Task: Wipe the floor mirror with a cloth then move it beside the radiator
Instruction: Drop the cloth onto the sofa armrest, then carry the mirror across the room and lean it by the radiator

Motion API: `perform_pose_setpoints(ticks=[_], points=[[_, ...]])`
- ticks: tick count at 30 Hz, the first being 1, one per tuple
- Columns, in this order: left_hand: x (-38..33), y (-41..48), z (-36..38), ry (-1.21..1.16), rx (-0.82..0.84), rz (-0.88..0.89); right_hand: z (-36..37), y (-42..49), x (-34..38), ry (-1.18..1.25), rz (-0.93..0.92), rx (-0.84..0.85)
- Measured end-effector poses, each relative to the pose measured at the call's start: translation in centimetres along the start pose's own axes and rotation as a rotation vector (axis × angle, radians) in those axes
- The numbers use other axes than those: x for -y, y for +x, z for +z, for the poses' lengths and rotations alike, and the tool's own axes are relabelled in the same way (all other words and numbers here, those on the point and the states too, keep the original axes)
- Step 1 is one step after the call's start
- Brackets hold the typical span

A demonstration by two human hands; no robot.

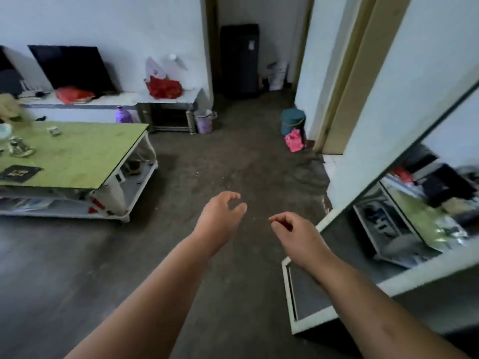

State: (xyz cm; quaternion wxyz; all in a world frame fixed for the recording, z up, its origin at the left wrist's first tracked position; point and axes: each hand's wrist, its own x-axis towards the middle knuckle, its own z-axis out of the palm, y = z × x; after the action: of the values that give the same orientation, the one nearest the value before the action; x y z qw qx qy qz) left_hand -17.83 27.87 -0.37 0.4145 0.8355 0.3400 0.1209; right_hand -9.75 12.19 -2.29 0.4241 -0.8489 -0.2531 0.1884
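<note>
Both hands were empty, the left hand point(220, 216) and right hand point(293, 234) with fingers loosely curled. The floor mirror point(404, 224) leaned against the wall at the right, just beside the right forearm. No cloth or radiator showed, so finding a cloth probably came first.

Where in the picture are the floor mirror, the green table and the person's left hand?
mirror point(404, 216): head view, on the glass.
table point(85, 151): head view, on a bare part of the green top.
left hand point(220, 220): head view, on the back of the hand.
</note>
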Motion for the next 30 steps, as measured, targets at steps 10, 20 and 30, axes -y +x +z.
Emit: perform_pose_setpoints(ticks=[10,20,30], points=[[-16.2,-4.9,14.5,0.002,0.189,0.34,-18.0,-4.8,-9.5,0.124,0.091,-0.367],[-26.7,-9.8,24.3,0.028,0.171,0.692,-33.1,-8.4,-16.2,0.205,0.079,-0.863],[-33.7,-11.1,28.7,0.024,0.038,0.915,-43.3,-5.2,-14.7,0.182,-0.061,-0.851]])
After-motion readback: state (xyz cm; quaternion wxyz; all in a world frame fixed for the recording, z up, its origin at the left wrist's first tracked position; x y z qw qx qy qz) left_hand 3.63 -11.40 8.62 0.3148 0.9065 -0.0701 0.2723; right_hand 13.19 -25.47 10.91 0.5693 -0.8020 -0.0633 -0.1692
